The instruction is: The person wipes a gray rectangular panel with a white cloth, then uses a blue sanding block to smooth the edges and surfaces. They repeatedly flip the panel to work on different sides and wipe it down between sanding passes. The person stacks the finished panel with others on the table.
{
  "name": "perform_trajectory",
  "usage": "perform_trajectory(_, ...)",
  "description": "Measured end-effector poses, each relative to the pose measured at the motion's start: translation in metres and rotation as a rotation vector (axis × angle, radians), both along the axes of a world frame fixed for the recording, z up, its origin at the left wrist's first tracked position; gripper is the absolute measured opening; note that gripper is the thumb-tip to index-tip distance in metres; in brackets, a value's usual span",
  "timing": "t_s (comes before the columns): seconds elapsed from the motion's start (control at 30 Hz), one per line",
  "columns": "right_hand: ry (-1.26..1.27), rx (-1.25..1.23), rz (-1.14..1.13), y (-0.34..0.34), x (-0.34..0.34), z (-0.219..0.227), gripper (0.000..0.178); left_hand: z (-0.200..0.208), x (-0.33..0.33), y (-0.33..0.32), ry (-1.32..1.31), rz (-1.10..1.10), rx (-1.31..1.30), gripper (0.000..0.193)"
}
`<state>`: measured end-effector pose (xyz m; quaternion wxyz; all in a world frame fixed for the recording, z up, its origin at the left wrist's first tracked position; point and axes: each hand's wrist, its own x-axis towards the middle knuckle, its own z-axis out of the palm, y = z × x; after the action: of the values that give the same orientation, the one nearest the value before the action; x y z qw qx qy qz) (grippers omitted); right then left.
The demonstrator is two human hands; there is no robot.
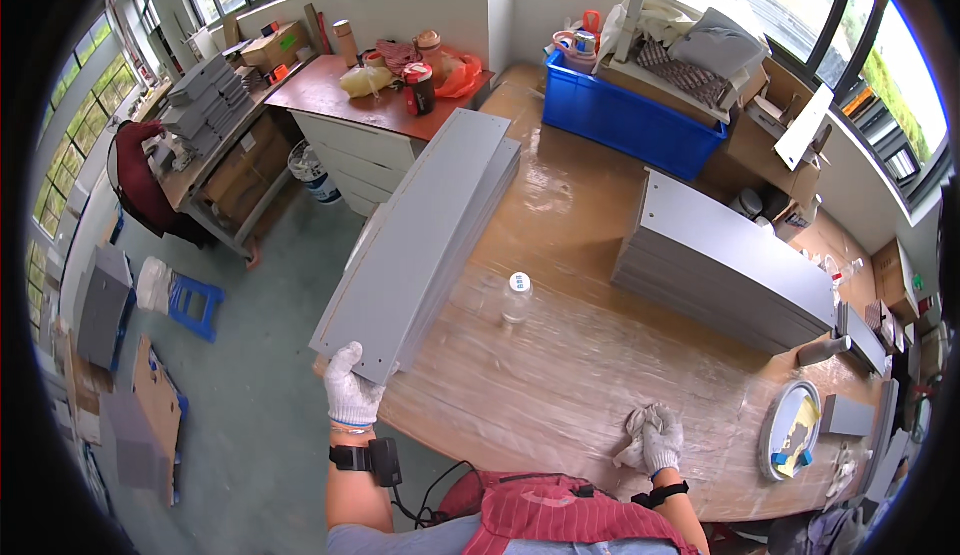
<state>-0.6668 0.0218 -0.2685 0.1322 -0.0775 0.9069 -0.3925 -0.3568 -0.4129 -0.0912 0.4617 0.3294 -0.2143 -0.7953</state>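
Observation:
My left hand point(352, 387), in a white knit glove, grips the near end of the top grey panel point(420, 245). That long flat panel has small holes near its ends and lies on a stack of similar panels at the table's left edge. My right hand point(662, 441), gloved too, is closed on a crumpled whitish cloth point(632, 445) resting on the table. Between the two panel stacks stands a clear bottle point(516, 301) with a white cap. The second grey stack point(725, 255) sits to the right, its panels neatly aligned.
The brown table point(480, 395) has a shiny film over it. A blue crate point(630, 120) full of odds and ends stands at the back. On the right are a round white tray point(775, 435) and a grey bottle point(824, 351). A red-topped cabinet point(340, 105) adjoins the far left.

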Motion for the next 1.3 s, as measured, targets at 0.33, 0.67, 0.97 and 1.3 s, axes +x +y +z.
perform_trajectory(0.33,-0.015,0.006,-0.115,-0.045,0.01,0.04,0.031,-0.057,0.0,-0.039,-0.021,-0.082,0.136,0.03)
perform_trajectory(0.67,-0.048,0.014,-0.091,-0.036,0.006,0.024,0.034,-0.053,0.041,-0.046,-0.561,-0.264,0.157,0.03)
perform_trajectory(0.97,-0.067,0.025,-0.058,-0.03,0.0,0.017,0.038,-0.09,0.059,-0.056,-0.849,0.105,-0.124,0.046)
perform_trajectory(1.3,-0.044,0.027,-0.063,-0.036,0.004,0.028,0.038,-0.115,0.032,-0.082,-1.036,0.068,-0.39,0.053)
